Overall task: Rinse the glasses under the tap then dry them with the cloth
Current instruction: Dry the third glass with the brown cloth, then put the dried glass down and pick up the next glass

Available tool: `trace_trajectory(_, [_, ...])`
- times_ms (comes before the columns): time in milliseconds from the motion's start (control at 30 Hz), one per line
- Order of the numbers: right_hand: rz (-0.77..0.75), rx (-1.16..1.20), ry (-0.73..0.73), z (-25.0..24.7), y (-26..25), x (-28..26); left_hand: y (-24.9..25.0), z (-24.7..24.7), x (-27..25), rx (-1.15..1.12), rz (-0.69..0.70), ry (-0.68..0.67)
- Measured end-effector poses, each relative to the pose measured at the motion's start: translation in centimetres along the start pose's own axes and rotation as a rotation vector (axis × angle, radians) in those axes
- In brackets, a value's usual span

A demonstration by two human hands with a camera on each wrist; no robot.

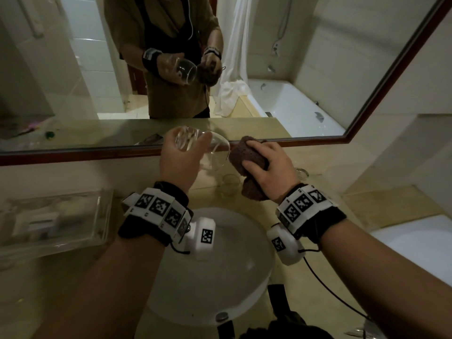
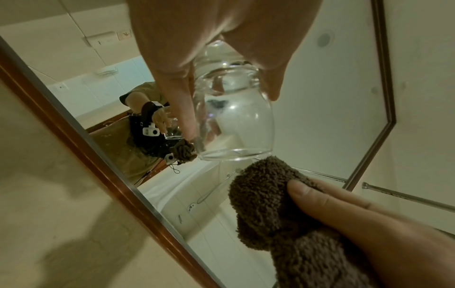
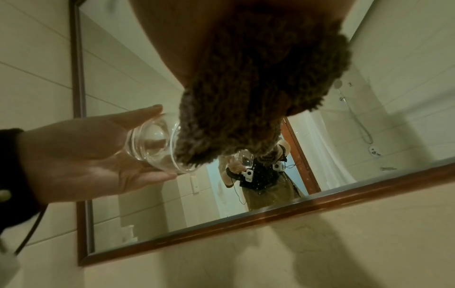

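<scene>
Above the basin (image 1: 244,277), left hand (image 1: 178,160) gripping glass (image 1: 215,152) (tilted sideways), right hand (image 1: 269,165) clutching cloth (image 1: 247,155) at its rim

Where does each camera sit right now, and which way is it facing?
Head: worn on the head, looks down and forward at the basin, mirror and counter; shows both forearms, the left hand holding the glass, the right hand holding the cloth.
Left wrist: looks along the left hand at the glass mouth and the cloth.
Right wrist: looks along the cloth at the left hand.
Shared: all three show the glass, the cloth and the mirror.
</scene>
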State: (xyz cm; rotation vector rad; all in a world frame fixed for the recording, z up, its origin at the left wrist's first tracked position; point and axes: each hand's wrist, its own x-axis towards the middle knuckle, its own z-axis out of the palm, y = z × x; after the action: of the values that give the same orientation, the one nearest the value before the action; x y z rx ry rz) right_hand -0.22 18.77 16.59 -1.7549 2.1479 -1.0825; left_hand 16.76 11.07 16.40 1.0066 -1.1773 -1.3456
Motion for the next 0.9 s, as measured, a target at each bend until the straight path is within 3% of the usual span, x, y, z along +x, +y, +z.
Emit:
trace_trajectory(400, [0.053,0.097,0.104,-4.6,4.8,1.6,0.9,8.1,-0.4,-0.001,-0.170,-0.018])
trace_trajectory(700, [0.150,0.142,0.151,-10.6,12.4,2.1,-0.7,18.5,-0.1,0.032,-0.250,-0.187])
trace_trajectory(900, [0.256,0.162,0.182,-14.0,18.9,1.5,-2.8,25.1,-0.9,0.094,-0.306,-0.207])
